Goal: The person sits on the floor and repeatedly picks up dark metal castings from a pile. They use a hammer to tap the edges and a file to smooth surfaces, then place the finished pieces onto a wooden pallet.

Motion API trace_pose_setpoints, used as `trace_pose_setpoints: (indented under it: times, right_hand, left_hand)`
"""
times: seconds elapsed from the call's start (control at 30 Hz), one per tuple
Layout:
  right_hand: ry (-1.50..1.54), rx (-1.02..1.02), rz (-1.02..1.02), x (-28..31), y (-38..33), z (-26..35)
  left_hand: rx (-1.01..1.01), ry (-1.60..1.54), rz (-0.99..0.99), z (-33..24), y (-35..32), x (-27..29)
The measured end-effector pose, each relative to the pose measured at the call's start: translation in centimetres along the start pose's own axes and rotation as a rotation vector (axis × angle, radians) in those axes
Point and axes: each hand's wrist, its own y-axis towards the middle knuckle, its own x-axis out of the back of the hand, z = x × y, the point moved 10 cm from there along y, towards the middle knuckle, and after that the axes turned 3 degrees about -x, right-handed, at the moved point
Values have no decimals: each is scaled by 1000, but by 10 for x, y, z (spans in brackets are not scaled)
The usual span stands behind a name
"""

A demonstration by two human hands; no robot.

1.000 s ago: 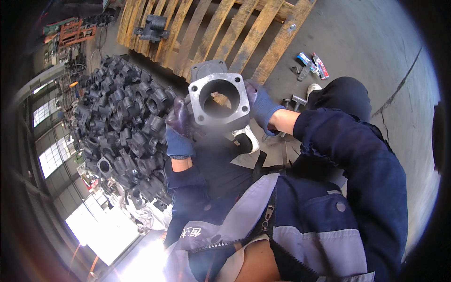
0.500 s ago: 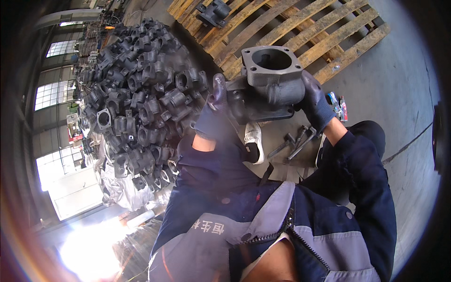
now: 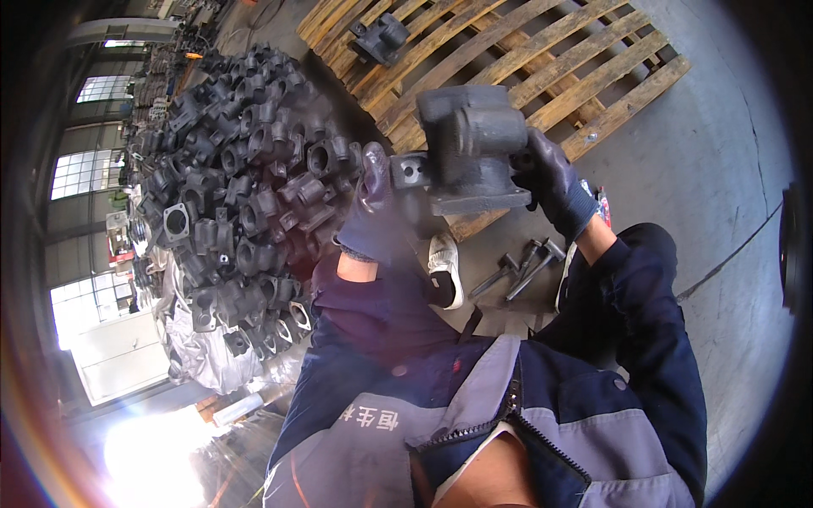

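Observation:
A dark grey metal casting (image 3: 474, 140), shaped like a valve body with a thick round barrel and flat flanges, is held up in front of me. My left hand (image 3: 370, 199), in a dark coated glove, is at its left end beside a small lug with a hole. The left thumb points up; the other fingers are mostly hidden. On the other side my right hand (image 3: 555, 182), gloved alike, grips the casting's right edge with its fingers partly behind it. The casting's side faces me, one flange at the bottom.
A big heap of similar castings (image 3: 254, 186) lies to the left. Beyond my hands is a wooden pallet (image 3: 584, 72) carrying another casting (image 3: 378, 38). Several hammer-like tools (image 3: 525, 269) lie on the floor near my shoe (image 3: 445, 271). White sheeting (image 3: 207, 347) lies by the heap.
The casting has been tipped: its upper flange opening faced me before, and now its side does. It has shifted slightly left, with both hands still on it.

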Motion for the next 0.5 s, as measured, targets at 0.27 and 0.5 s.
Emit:
trace_pose_setpoints:
  times: [0.27, 0.5]
  right_hand:
    - [10, -22, 94, -26, -14, 13]
    - [-1, 143, 187, -52, -29, 38]
  left_hand:
    - [-15, -23, -13, -2, 1, -3]
    - [2, -65, 4, 2, 11, -26]
